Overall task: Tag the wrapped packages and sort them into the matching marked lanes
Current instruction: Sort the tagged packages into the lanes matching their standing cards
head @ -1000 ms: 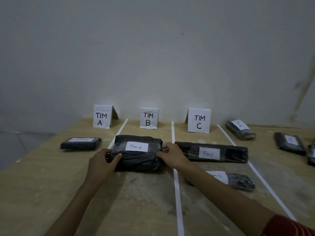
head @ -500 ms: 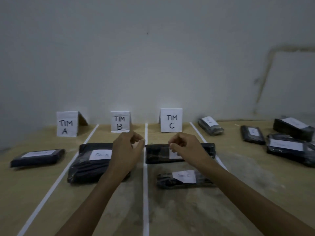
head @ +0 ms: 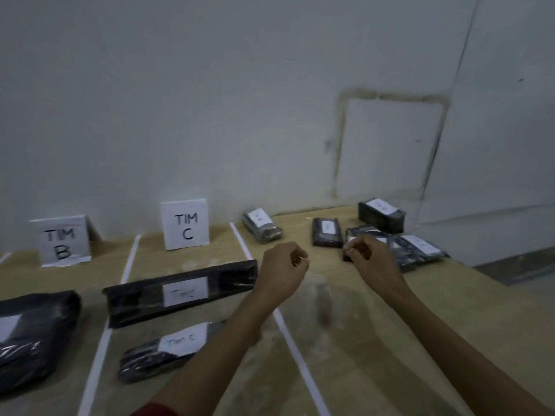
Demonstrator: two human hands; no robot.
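Observation:
My left hand (head: 282, 265) hovers with loosely curled fingers and holds nothing, just right of the long black package tagged Tim C (head: 180, 292) in lane C. My right hand (head: 368, 256), also loosely curled and holding nothing, is in front of a cluster of black wrapped packages (head: 420, 250) at the table's right end. It partly hides one of them (head: 357, 232). A smaller Tim C package (head: 168, 352) lies nearer me in lane C. A bulky package (head: 33, 334) sits in lane B. Signs TIM B (head: 61, 241) and TIM C (head: 185, 225) stand by the wall.
White tape lines (head: 126, 274) (head: 288, 334) bound lane C. More tagged packages lie beyond the right line: one near the wall (head: 262, 228), one flat (head: 326, 232), one at the back (head: 381, 216). The wooden table (head: 375, 340) ends at the right.
Both hands have let go of the Tim B package, lifted and moved right past lane C toward the packages at the right end. The view has swung right with them.

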